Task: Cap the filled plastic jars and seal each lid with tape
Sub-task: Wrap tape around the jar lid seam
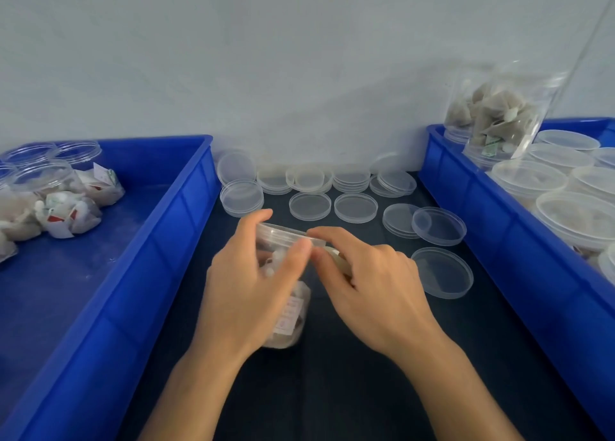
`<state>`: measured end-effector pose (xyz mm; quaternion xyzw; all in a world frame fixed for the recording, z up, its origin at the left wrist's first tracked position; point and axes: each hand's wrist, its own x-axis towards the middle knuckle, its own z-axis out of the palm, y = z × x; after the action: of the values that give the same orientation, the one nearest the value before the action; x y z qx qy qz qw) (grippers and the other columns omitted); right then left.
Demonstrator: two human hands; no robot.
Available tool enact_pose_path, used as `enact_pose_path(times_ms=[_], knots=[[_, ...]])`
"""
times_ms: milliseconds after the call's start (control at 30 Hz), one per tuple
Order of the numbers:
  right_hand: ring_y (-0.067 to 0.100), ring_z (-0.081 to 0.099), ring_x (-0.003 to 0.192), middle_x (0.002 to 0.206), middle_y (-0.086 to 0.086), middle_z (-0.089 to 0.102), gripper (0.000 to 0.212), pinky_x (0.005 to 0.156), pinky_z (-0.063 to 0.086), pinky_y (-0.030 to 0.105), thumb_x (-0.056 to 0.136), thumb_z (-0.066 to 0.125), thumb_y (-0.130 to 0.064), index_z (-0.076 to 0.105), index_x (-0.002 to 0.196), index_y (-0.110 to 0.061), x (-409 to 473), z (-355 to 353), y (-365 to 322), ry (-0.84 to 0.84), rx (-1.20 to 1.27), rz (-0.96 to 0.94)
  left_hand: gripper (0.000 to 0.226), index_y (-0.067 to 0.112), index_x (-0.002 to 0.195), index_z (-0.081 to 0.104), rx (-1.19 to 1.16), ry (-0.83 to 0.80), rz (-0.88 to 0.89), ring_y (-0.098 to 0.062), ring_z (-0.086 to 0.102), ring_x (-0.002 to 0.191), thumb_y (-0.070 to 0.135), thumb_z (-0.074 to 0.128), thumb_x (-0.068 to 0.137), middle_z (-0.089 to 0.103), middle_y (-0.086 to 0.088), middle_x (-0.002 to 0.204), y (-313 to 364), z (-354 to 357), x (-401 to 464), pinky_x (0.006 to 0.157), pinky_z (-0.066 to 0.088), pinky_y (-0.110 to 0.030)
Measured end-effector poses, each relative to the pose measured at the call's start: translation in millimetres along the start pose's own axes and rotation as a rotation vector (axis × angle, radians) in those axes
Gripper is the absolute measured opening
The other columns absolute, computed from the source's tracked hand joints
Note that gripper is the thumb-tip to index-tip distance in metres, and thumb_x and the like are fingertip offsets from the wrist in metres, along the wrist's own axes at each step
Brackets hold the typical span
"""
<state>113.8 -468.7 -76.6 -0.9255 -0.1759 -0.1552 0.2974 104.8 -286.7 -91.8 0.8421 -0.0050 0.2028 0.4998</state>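
Centre, on the dark mat [332, 390]: a clear plastic jar [286, 320] packed with pale sachets, held tilted, its capped mouth pointing far and its base near, so its long axis runs near to far. The left hand [253, 287] wraps the jar from the left, fingers curled round the body and thumb up by the lid [283, 232]. The right hand [366, 290] comes in from the right, thumb and forefinger pinched together at the lid's rim, apparently on a tape roll [341, 260] that is mostly hidden under the palm. Whether a strip is already stuck down cannot be told. The seam to be taped lies directly between the two thumbs, touching both; the right hand is the nearer to it.

Materials: the jar and lid are thin, smooth, translucent plastic; the sachets are soft, matte, pyramid-like, with paper tags.

Far of the hands, loose lids [309, 206] lie flat and in short stacks. Left, a rigid blue bin [173, 227] holds open jars and sachets. Right, a second bin [472, 187] holds capped jars [529, 177].

Judged stage: sealing this jar's lid, with more jars waiting.
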Motion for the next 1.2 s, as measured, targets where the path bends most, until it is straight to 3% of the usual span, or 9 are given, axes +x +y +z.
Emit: enact_pose_path(times_ms=[67, 167, 267, 467, 633, 900, 1000, 1100, 1200], knots=[[0.019, 0.063, 0.068, 0.066, -0.012, 0.063, 0.045, 0.069, 0.053, 0.04, 0.099, 0.022, -0.064, 0.049, 0.132, -0.049, -0.3, 0.0, -2.0, 0.006, -0.018, -0.007, 0.082, 0.049, 0.149, 0.042, 0.034, -0.042, 0.0, 0.003, 0.067, 0.111, 0.083, 0.06, 0.077, 0.069, 0.026, 0.116, 1.6, 1.9, -1.0, 0.092, 0.056, -0.03], [0.019, 0.061, 0.067, 0.06, -0.014, 0.054, 0.044, 0.071, 0.053, 0.041, 0.1, 0.024, -0.061, 0.049, 0.133, -0.049, -0.6, -1.9, -2.3, -0.024, -0.014, 0.002, 0.084, 0.049, 0.153, 0.038, -0.003, -0.082, -0.018, 0.002, 0.066, 0.115, 0.082, 0.058, 0.079, 0.069, 0.025, 0.118, 2.6, 0.2, 0.3, 0.1, 0.057, -0.038], [0.019, 0.055, 0.063, 0.054, -0.013, 0.045, 0.044, 0.07, 0.052, 0.043, 0.099, 0.027, -0.048, 0.051, 0.136, -0.047, -1.0, -5.0, -1.2, -0.054, 0.016, 0.016, 0.086, 0.051, 0.155, 0.034, -0.009, -0.119, -0.025, 0.005, 0.063, 0.116, 0.081, 0.058, 0.078, 0.068, 0.028, 0.118, 2.3, -2.4, 1.7, 0.101, 0.055, -0.037], [0.017, 0.05, 0.062, 0.055, -0.014, 0.046, 0.038, 0.07, 0.05, 0.044, 0.104, 0.039, -0.038, 0.049, 0.139, -0.048, -0.3, -6.9, 4.9, -0.101, 0.049, 0.002, 0.083, 0.048, 0.152, 0.038, 0.019, -0.105, -0.02, 0.004, 0.066, 0.11, 0.077, 0.058, 0.077, 0.069, 0.025, 0.113, -1.4, -1.2, 3.4, 0.092, 0.057, -0.03], [0.016, 0.053, 0.063, 0.064, -0.016, 0.058, 0.033, 0.072, 0.051, 0.042, 0.104, 0.045, -0.046, 0.052, 0.136, -0.046, 2.2, -7.2, 9.3, -0.098, 0.132, 0.015, 0.076, 0.043, 0.144, 0.049, -0.082, -0.068, -0.059, 0.005, 0.069, 0.101, 0.073, 0.058, 0.075, 0.068, 0.033, 0.112, -5.3, -2.9, 6.0, 0.084, 0.054, -0.025], [0.013, 0.055, 0.069, 0.067, -0.028, 0.058, 0.045, 0.079, 0.052, 0.042, 0.099, 0.03, -0.061, 0.05, 0.138, -0.05, 4.6, -6.4, 10.3, -0.141, 0.105, 0.038, 0.066, 0.04, 0.13, 0.06, -0.258, -0.134, -0.134, -0.003, 0.074, 0.094, 0.07, 0.058, 0.072, 0.075, 0.02, 0.106, -6.3, -0.8, 6.4, 0.07, 0.054, -0.012], [0.012, 0.058, 0.075, 0.068, -0.027, 0.059, 0.044, 0.082, 0.052, 0.04, 0.099, 0.028, -0.063, 0.048, 0.137, -0.056, 4.8, -5.0, 9.4, -0.153, 0.105, 0.041, 0.064, 0.041, 0.129, 0.063, -0.298, -0.184, -0.172, -0.008, 0.076, 0.097, 0.071, 0.056, 0.073, 0.077, 0.013, 0.108, -8.9, -1.9, 7.8, 0.075, 0.059, -0.022], [0.01, 0.061, 0.078, 0.071, -0.025, 0.063, 0.039, 0.079, 0.05, 0.036, 0.099, 0.03, -0.063, 0.051, 0.132, -0.058, 4.2, -4.6, 9.3, -0.131, 0.124, 0.044, 0.065, 0.039, 0.134, 0.062, -0.344, -0.238, -0.194, -0.016, 0.077, 0.105, 0.071, 0.057, 0.077, 0.077, 0.005, 0.116, -10.0, -3.9, 6.9, 0.094, 0.06, -0.043], [0.01, 0.061, 0.078, 0.07, -0.024, 0.063, 0.039, 0.078, 0.05, 0.036, 0.099, 0.031, -0.064, 0.052, 0.131, -0.057, 2.9, -4.9, 7.5, -0.107, 0.126, 0.047, 0.07, 0.045, 0.142, 0.054, -0.318, -0.234, -0.167, -0.008, 0.073, 0.111, 0.075, 0.057, 0.079, 0.073, 0.017, 0.121, -8.2, -3.6, 4.5, 0.095, 0.055, -0.034]])
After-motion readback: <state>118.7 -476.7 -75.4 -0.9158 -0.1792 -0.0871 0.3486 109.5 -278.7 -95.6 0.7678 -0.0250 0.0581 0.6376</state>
